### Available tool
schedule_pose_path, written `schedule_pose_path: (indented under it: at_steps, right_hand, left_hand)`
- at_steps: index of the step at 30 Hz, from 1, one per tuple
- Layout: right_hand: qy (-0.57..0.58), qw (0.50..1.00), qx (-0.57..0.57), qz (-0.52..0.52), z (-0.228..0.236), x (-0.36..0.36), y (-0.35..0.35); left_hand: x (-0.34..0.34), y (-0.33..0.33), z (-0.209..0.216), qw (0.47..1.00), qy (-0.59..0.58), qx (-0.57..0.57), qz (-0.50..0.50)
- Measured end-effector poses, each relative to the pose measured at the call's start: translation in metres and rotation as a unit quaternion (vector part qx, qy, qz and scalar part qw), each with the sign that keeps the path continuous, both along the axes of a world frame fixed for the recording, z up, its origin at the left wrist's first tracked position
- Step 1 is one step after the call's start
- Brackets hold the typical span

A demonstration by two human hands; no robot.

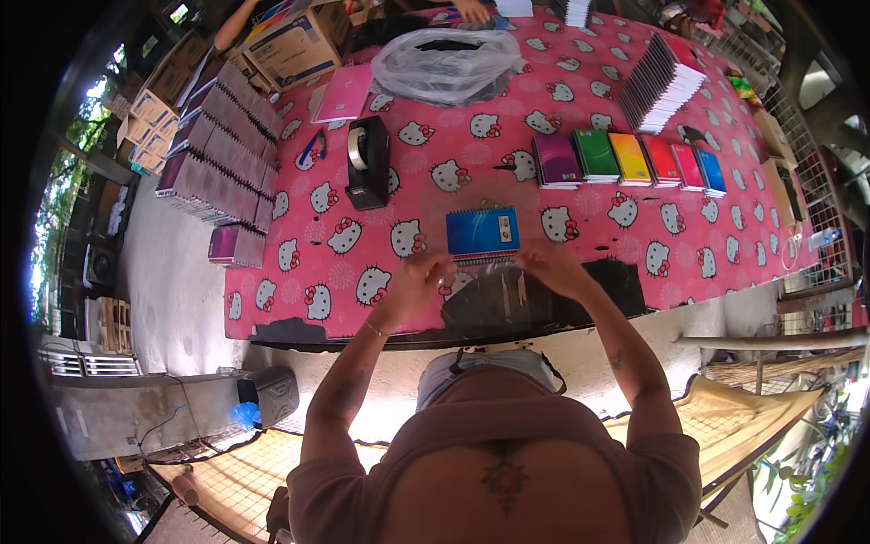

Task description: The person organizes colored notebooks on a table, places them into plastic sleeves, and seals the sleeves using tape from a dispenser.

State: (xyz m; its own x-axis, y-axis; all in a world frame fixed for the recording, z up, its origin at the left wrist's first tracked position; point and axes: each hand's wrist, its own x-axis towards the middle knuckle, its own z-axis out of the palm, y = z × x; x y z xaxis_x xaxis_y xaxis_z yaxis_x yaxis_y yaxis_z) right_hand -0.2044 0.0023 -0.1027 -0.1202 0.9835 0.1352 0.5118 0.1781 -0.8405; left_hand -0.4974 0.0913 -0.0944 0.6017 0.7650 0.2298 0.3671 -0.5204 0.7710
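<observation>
A small blue spiral notebook (481, 230) lies flat in front of me, its coil toward my body. My left hand (424, 274) is by its near left corner, fingertips pinched together. At the near right corner my right hand (549, 270) pinches in the same way. A thin, shiny strip of what looks like clear plastic film shows between the two hands along the coil; its full outline is hard to make out. Beyond the notebook stands a black tape dispenser (367, 163) with a roll in it. Blue-and-red scissors or a cutter (313, 148) lie left of the dispenser.
Several small notebooks in different colours (617, 159) form a row at right. Tall notebook stacks stand at left (222, 150) and far right (660, 86). Crumpled clear plastic (446, 65) and a cardboard box (292, 52) are at the back, near another person's hand (472, 11). Dark patches mark the table's front edge.
</observation>
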Motion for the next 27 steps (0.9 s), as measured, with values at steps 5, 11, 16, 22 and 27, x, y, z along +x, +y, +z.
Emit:
schedule_pose_path:
  at_steps: [5,11,16,22,27]
  right_hand:
    - [-0.043,0.996,-0.062,0.052,-0.001,-0.002,-0.014]
    - [-0.217,0.976,-0.021,-0.01,-0.031,-0.019,-0.036]
    - [-0.286,0.95,0.096,-0.083,-0.04,-0.042,-0.047]
    - [-0.008,0.989,0.055,-0.136,-0.032,-0.016,-0.022]
    - [0.197,0.951,-0.193,-0.138,-0.04,0.023,0.032]
  left_hand:
    - [-0.007,0.011,0.009,0.971,0.139,-0.053,-0.187]
    - [-0.005,-0.006,-0.021,0.984,0.138,-0.055,-0.095]
    - [-0.008,-0.01,-0.03,0.984,0.142,-0.066,-0.091]
    - [-0.021,0.024,-0.019,0.985,-0.032,-0.159,-0.056]
    - [0.001,0.054,-0.048,0.899,-0.131,-0.415,0.058]
